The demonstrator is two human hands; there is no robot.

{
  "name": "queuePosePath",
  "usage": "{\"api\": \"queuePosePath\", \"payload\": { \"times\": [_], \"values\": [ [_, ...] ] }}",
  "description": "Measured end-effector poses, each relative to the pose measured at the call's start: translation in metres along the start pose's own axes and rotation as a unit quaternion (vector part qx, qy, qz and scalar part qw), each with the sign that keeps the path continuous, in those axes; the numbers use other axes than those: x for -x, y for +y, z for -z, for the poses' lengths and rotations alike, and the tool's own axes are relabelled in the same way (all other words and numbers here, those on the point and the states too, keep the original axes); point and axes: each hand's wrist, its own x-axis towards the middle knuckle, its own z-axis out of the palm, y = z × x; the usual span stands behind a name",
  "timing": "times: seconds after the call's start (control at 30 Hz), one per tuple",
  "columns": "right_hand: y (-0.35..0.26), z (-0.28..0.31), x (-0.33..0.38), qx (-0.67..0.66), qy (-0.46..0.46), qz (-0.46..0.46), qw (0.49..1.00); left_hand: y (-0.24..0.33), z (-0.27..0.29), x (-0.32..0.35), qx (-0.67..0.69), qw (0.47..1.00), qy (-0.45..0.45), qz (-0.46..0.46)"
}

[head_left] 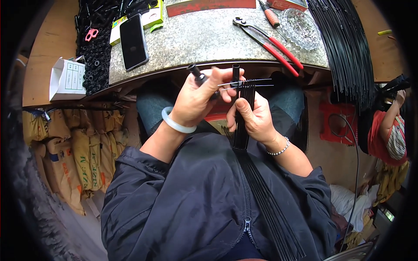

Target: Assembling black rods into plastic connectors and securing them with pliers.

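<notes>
Above my lap, my left hand (191,100), with a pale bangle at the wrist, is closed around a black tubular fitting (198,74). Its fingertips reach to two thin metal wires (262,82) lying crosswise over the rod ends. My right hand (260,117), wearing a beaded bracelet, grips a bundle of thin black rods (265,195) that look like umbrella ribs; its thumb presses near their upper ends. The rods trail down over my dark jacket. Beside their upper ends stands another black tube (236,71). Exactly how the wires join the rods is too small to tell.
On the stone-topped bench (196,43) lie red-handled pliers (272,48), a phone (133,41), a screwdriver-like tool (270,15) and a glass dish (300,28). More black rods (344,48) hang off its right. Black fittings (93,61) and a white box (68,80) are left. Another person (389,126) is at right.
</notes>
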Motion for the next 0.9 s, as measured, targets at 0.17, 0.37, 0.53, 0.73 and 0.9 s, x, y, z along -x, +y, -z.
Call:
{"api": "queuePosePath", "payload": {
  "times": [0.17,0.37,0.53,0.73,0.9],
  "values": [
    [-0.001,0.000,0.000,-0.001,-0.005,-0.015,1.000,0.003,0.000,0.009,-0.044,0.999,-0.003,0.006],
    [-0.005,-0.006,-0.002,0.000,0.002,-0.007,1.000,-0.001,0.003,0.007,0.026,0.999,-0.018,-0.019],
    [0.003,-0.001,-0.001,0.004,-0.005,0.007,1.000,0.000,-0.012,0.005,-0.078,0.995,0.029,-0.061],
    [0.003,-0.002,0.002,0.010,-0.009,-0.010,1.000,-0.009,-0.002,0.003,-0.017,0.998,0.039,-0.039],
    [0.003,-0.001,-0.001,0.024,-0.031,-0.015,0.999,-0.011,0.003,0.004,0.071,0.997,0.003,-0.006]
  ]
}}
